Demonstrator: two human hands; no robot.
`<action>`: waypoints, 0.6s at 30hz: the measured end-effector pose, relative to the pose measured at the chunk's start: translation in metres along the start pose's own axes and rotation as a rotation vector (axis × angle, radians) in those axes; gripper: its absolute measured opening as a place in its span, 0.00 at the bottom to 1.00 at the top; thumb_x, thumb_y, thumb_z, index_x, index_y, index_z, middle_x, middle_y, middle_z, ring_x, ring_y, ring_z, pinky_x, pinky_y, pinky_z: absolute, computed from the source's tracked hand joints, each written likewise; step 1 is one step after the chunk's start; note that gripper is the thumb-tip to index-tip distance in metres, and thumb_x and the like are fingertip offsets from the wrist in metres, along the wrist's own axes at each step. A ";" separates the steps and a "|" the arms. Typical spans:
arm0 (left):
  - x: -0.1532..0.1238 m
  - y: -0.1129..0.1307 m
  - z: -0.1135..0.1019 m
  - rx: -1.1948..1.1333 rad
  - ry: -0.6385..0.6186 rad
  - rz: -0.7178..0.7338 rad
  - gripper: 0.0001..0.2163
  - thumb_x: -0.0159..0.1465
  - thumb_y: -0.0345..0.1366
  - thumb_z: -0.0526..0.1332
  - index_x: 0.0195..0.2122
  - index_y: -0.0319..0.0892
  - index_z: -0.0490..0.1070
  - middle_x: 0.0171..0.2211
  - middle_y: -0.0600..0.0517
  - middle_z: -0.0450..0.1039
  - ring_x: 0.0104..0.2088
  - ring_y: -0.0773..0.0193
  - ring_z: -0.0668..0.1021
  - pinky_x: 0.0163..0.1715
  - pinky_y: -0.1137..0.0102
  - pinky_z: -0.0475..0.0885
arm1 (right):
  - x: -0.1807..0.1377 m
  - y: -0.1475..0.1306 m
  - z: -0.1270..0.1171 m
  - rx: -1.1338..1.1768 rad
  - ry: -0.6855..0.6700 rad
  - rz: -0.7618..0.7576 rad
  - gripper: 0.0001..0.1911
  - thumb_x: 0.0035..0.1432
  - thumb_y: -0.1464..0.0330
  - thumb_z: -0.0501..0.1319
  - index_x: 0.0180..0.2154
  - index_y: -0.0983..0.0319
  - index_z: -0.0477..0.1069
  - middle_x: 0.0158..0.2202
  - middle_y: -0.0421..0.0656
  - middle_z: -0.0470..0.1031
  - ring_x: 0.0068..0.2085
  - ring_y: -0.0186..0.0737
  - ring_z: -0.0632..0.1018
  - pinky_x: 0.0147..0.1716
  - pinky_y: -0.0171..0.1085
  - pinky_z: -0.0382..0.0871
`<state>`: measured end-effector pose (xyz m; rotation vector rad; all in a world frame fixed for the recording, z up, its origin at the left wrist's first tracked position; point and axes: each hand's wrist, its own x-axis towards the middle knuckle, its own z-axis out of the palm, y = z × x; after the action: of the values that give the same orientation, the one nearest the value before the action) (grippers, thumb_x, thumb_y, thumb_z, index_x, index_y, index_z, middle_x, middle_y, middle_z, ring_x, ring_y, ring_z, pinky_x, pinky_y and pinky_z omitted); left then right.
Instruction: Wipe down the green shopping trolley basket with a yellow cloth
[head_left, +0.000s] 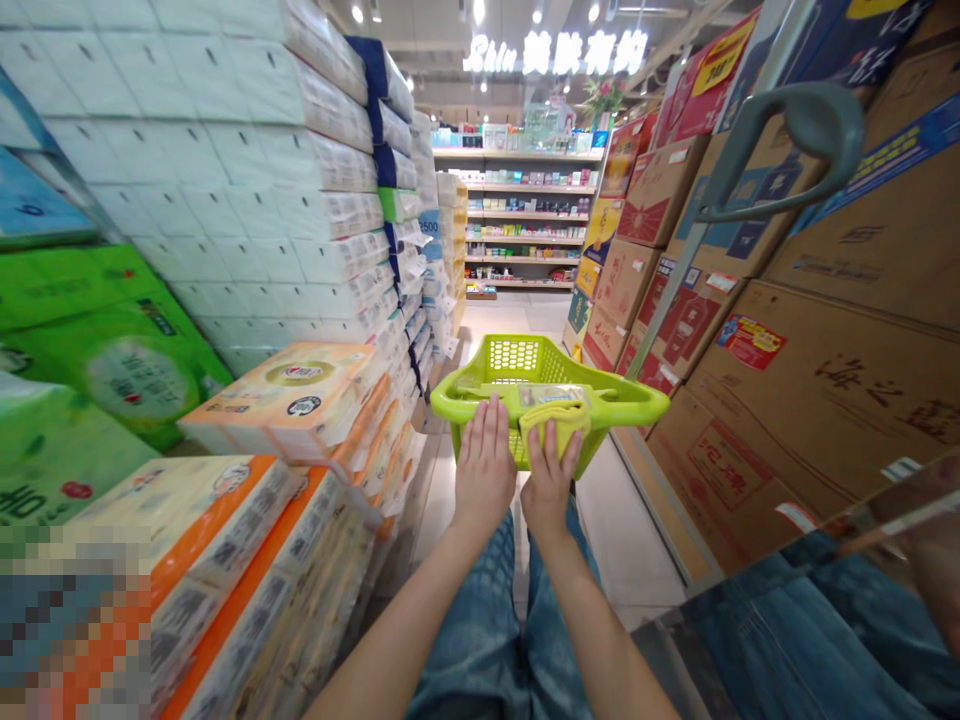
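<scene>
A lime-green shopping basket [645, 402] with lattice walls is in front of my body at the middle of the view. My left hand [486, 455] lies against its near rim, fingers stretched out and close together. Beside it, my right hand [551, 480] has its fingers bent over a folded yellow cloth [559, 415] at that same rim. A clear package with a label [551, 394] shows just behind the cloth. My right thumb is partly hidden, and so is most of the basket's inside.
Stacked white tissue packs [225, 170] and orange-edged packs [292, 385] line the left. Cardboard cartons [825, 350] rise on the right, with a grey handle on a metal pole [795, 205] before them. A tiled aisle [517, 312] leads to shelves of small goods [525, 210].
</scene>
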<state>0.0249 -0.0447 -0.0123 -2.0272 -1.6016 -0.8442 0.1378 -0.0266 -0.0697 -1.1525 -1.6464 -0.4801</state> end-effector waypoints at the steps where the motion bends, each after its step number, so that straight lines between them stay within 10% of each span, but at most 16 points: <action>1: 0.000 -0.001 0.000 0.006 0.004 0.005 0.33 0.63 0.27 0.51 0.69 0.29 0.42 0.70 0.39 0.48 0.70 0.52 0.50 0.66 0.55 0.55 | -0.001 0.000 0.001 -0.019 -0.031 -0.062 0.42 0.54 0.83 0.47 0.69 0.54 0.47 0.71 0.42 0.49 0.71 0.55 0.39 0.64 0.66 0.47; 5: 0.000 -0.003 0.000 0.020 0.017 0.022 0.34 0.63 0.27 0.51 0.70 0.31 0.41 0.70 0.41 0.48 0.70 0.52 0.51 0.66 0.56 0.55 | -0.002 0.030 -0.010 -0.128 -0.062 -0.174 0.39 0.54 0.83 0.49 0.65 0.53 0.57 0.67 0.42 0.60 0.71 0.49 0.43 0.66 0.62 0.46; 10: 0.000 0.002 0.001 -0.008 0.014 0.001 0.34 0.63 0.28 0.51 0.70 0.31 0.39 0.70 0.40 0.48 0.70 0.52 0.51 0.66 0.55 0.56 | 0.033 0.066 -0.050 -0.179 0.000 0.168 0.40 0.52 0.80 0.48 0.67 0.62 0.51 0.68 0.50 0.57 0.71 0.51 0.43 0.64 0.63 0.46; 18: 0.002 0.003 0.000 -0.026 0.017 -0.022 0.34 0.63 0.28 0.52 0.69 0.30 0.40 0.69 0.38 0.48 0.70 0.50 0.52 0.66 0.53 0.55 | 0.103 -0.006 -0.076 -0.185 -0.510 0.194 0.40 0.49 0.83 0.48 0.64 0.57 0.61 0.65 0.37 0.64 0.67 0.56 0.56 0.65 0.62 0.47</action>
<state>0.0285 -0.0444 -0.0112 -2.0175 -1.6149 -0.8924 0.1699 -0.0410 0.0540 -1.6552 -1.9195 -0.2244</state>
